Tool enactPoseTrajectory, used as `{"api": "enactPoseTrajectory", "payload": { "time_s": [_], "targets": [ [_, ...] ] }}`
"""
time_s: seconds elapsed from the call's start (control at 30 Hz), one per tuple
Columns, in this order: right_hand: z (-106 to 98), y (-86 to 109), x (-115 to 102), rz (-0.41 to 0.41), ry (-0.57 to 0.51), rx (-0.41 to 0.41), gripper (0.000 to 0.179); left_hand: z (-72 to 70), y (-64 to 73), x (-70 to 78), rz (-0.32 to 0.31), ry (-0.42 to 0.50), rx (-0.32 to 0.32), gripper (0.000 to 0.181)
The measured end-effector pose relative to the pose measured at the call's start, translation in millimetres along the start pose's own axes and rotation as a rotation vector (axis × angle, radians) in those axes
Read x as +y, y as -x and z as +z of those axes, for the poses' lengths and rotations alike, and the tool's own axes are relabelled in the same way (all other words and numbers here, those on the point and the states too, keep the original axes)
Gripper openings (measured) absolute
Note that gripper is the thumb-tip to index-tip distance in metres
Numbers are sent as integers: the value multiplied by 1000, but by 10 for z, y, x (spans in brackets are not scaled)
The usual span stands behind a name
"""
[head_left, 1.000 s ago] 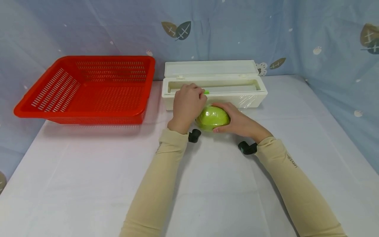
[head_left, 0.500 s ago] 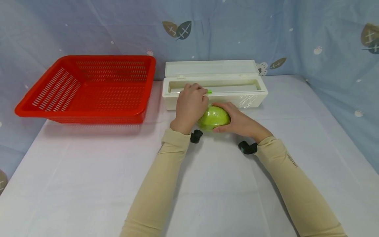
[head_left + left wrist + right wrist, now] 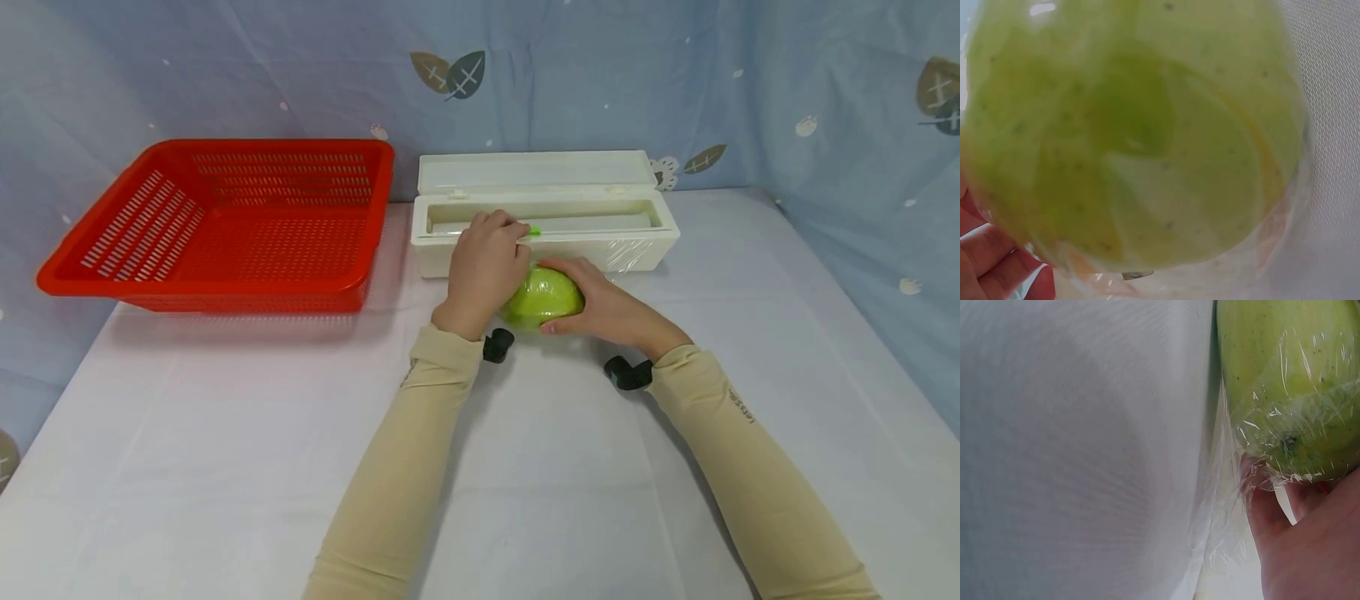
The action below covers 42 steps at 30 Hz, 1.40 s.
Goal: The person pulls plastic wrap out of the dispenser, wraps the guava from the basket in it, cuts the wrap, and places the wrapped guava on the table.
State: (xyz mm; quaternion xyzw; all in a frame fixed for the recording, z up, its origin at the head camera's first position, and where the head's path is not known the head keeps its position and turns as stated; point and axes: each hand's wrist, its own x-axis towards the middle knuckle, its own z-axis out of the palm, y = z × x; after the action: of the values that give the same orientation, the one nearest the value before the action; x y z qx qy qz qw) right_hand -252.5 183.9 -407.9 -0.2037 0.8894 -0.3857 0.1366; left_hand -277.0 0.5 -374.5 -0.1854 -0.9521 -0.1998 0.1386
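Note:
A green fruit (image 3: 545, 297), rounded and wrapped in glossy cling film, lies on the table before a white cling film dispenser (image 3: 577, 252). My right hand (image 3: 609, 308) grips it from the right, thumb at the near side and fingers over the far side. At the dispenser's front rail my left hand (image 3: 487, 265) pinches a small green slide cutter (image 3: 534, 231), mostly covered by the fingers. In the left wrist view the speckled fruit (image 3: 1135, 125) fills the picture. Film (image 3: 1216, 519) stretches from the fruit (image 3: 1297, 369) in the right wrist view.
The dispenser's lid (image 3: 536, 172) stands raised at the back, with the film roll (image 3: 600, 223) inside. To the left is a red slotted plastic basket (image 3: 232, 290). A white cloth (image 3: 225, 467) covers the table, and a blue patterned curtain (image 3: 570, 75) hangs behind.
The left hand and green slide cutter have moved slightly right along the dispenser's rail. The right hand keeps its hold on the fruit, which stays in place.

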Motion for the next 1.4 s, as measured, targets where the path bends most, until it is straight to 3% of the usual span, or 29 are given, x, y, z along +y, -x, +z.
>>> {"api": "enactPoseTrajectory", "payload": {
  "time_s": [0.73,1.4],
  "targets": [
    [13,-3,5,-3,-9,1,83,22,11,14,47,-8,6,33],
    [4,-5,16,6,-15,-1,85,8,6,33,30,-38,-117,37]
  ]
}}
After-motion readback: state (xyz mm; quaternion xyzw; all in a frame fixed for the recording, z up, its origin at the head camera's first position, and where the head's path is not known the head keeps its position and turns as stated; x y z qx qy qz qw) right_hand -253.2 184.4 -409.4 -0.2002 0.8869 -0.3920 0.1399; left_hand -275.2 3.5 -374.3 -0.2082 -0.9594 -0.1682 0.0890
